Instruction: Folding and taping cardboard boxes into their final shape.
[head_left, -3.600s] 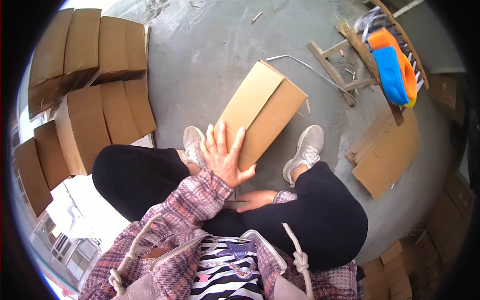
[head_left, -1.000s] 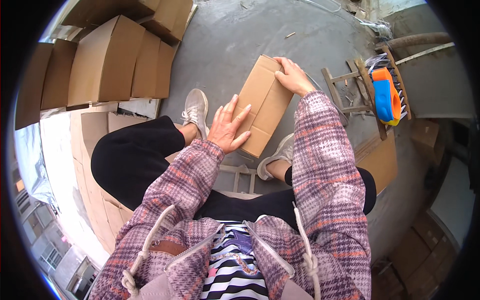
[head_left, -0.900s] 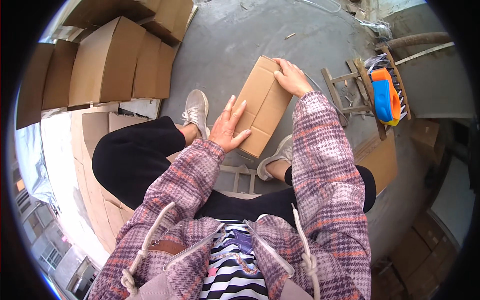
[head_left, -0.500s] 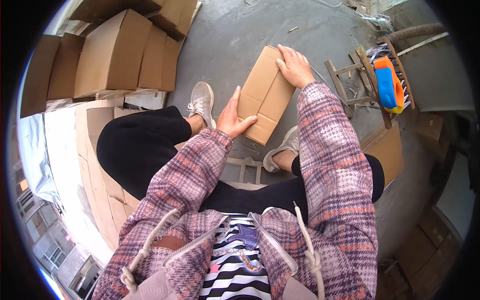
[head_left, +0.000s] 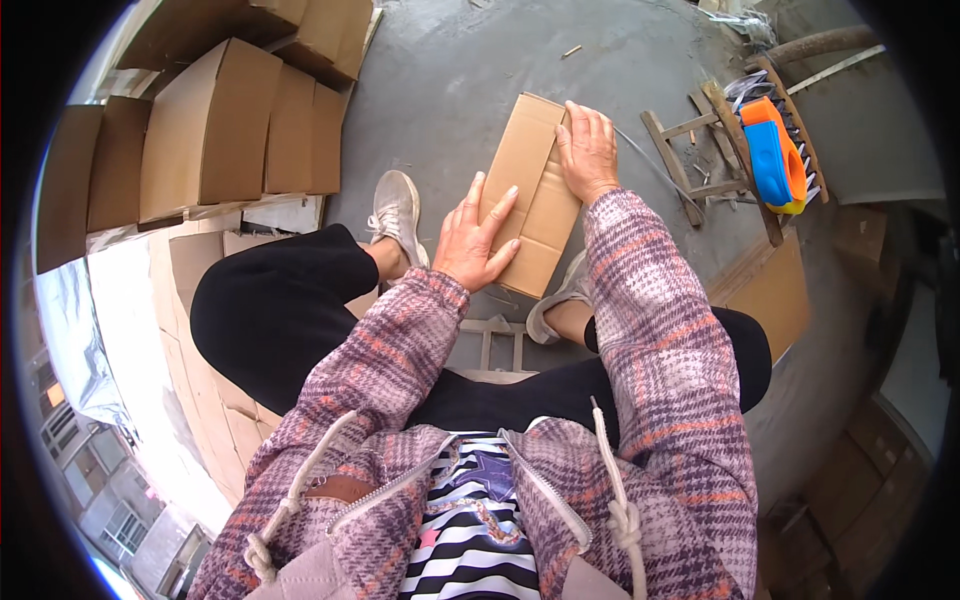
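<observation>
Small cardboard box [head_left: 532, 190] at upper centre of frame, lying on the grey floor [head_left: 450, 90] between the feet; left hand [head_left: 476, 238] spread flat on its near end, right hand [head_left: 587, 150] flat along its far right edge, both open-palmed and pressing rather than clasping, probably to keep the flaps shut. Finished boxes [head_left: 225, 130] stacked upper left; orange-and-blue tape dispenser [head_left: 772, 152] on a wooden stool [head_left: 705, 150], upper right, within reach.

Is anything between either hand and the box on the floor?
Nothing visible. The left hand lies flat on the box at its near left edge, and the right hand presses on its top right side. Both touch the cardboard directly.
</observation>
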